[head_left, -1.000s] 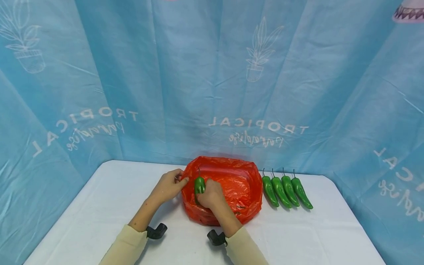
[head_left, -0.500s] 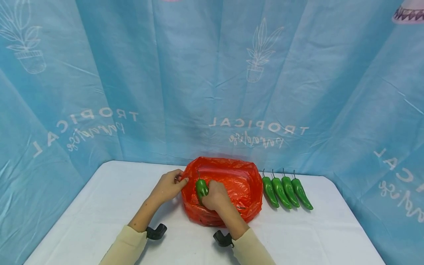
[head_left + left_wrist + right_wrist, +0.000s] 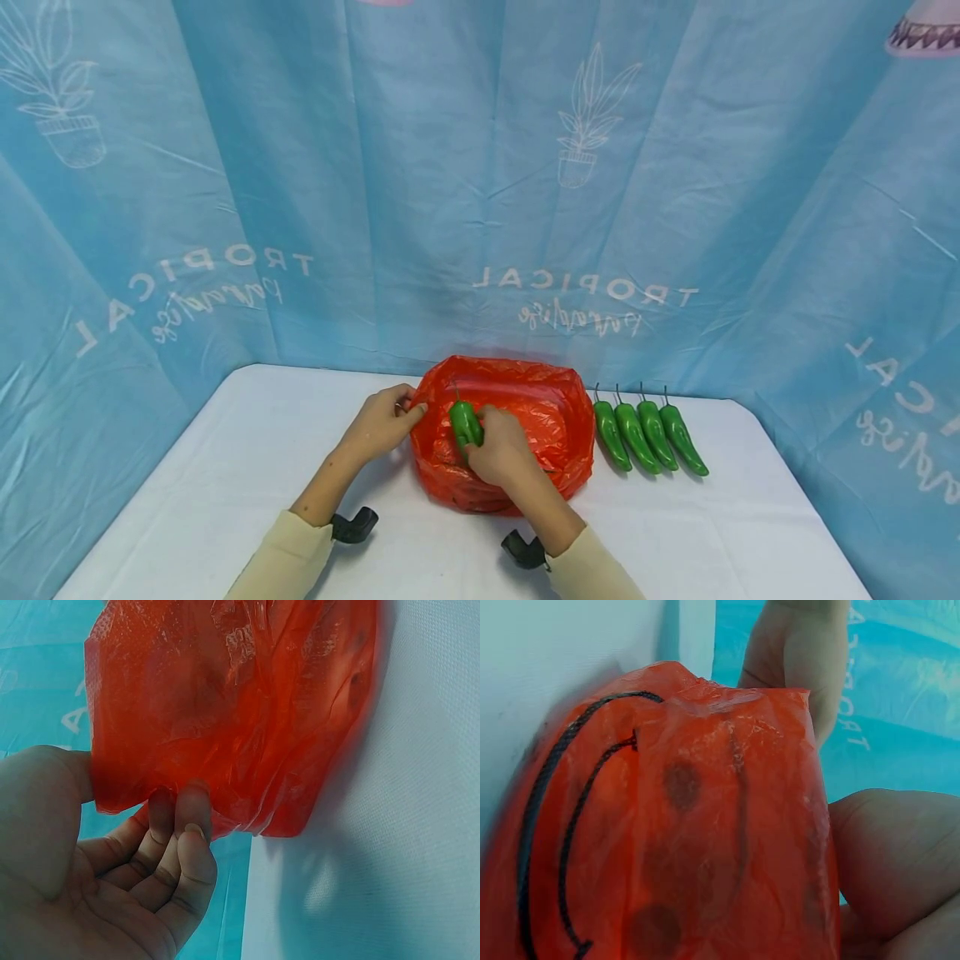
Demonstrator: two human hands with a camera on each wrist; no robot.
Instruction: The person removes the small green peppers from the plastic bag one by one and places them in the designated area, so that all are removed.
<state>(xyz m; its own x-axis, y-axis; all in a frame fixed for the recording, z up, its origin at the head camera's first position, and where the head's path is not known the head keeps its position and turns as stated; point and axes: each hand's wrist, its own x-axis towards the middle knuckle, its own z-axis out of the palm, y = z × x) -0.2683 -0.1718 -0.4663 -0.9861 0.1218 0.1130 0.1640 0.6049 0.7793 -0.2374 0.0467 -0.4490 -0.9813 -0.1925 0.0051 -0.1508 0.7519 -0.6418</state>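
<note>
A red plastic bag (image 3: 517, 367) stands wide open at the back of the table. My left hand (image 3: 378, 423) pinches its left rim; in the left wrist view the fingers (image 3: 196, 859) curl at the edge of the film. Inside the opening, toward the left, my right hand (image 3: 501, 447) grips a green chili pepper (image 3: 464, 423) with its stem pointing away from me. The lower end of this pepper is hidden by the hand. In the right wrist view, black cord (image 3: 568, 832) and dark spots show at the bag's side, which covers most of my right fingers.
Several green chili peppers (image 3: 632, 435) lie side by side just right of the bag, stems toward the back. A white cloth covers the table (image 3: 750, 517). Behind it hangs a blue printed curtain (image 3: 435, 208).
My right hand has shifted a little to the right inside the bag's opening, carrying the chili pepper with it. The left hand has stayed at the rim.
</note>
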